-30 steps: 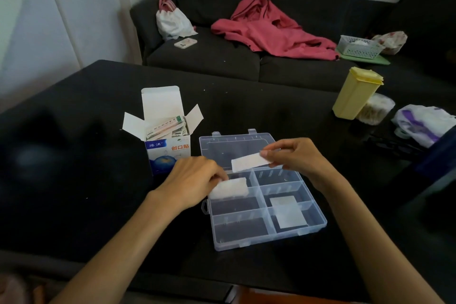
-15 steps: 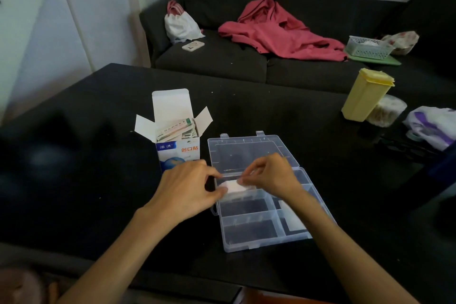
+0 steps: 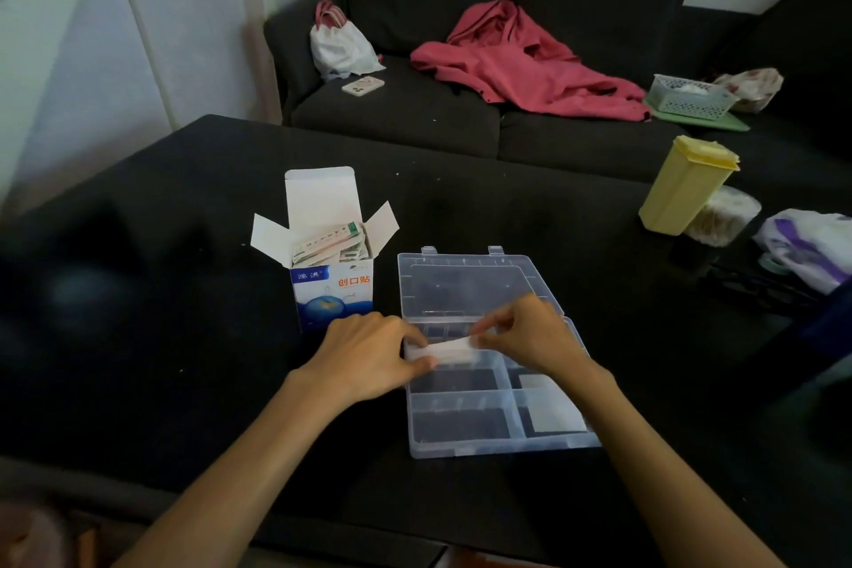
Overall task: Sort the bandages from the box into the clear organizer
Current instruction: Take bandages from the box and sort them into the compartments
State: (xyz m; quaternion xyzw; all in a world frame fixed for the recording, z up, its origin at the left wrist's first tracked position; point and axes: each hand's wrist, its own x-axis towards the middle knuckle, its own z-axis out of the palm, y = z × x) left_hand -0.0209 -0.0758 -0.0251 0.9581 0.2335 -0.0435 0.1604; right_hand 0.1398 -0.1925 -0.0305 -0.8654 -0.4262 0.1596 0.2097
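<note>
I see a dark sofa (image 3: 461, 120) at the back, and on it lie a red garment (image 3: 521, 65), a white bag (image 3: 341, 46), a phone (image 3: 363, 86) and a small white basket (image 3: 690, 97). In front of it stands a black table (image 3: 184, 337), which fills most of my view. On the right part of the table there is a yellow container (image 3: 682, 187) with a lid, and just beside it a round clear jar (image 3: 721, 217) and a white and purple bag (image 3: 811, 244). Near the middle the organizer (image 3: 461, 429) lies open, its lid flat on the table behind it, and a white square pad (image 3: 551, 413) lies in the near right compartment. Just to the left of the organizer stands the box (image 3: 332, 286), upright, with its flaps open and several bandages (image 3: 329, 244) sticking out of the top. My left hand (image 3: 369, 355) is at the left edge of the organizer, fingers curled, and the thumb and fingertips pinch the left end of one white bandage (image 3: 449, 348). My right hand (image 3: 530, 337) is over the far compartments, fingers bent, and it pinches the right end of the same bandage. This bandage is held between both hands, over the far left compartment; I cannot tell if it touches the bottom.
</note>
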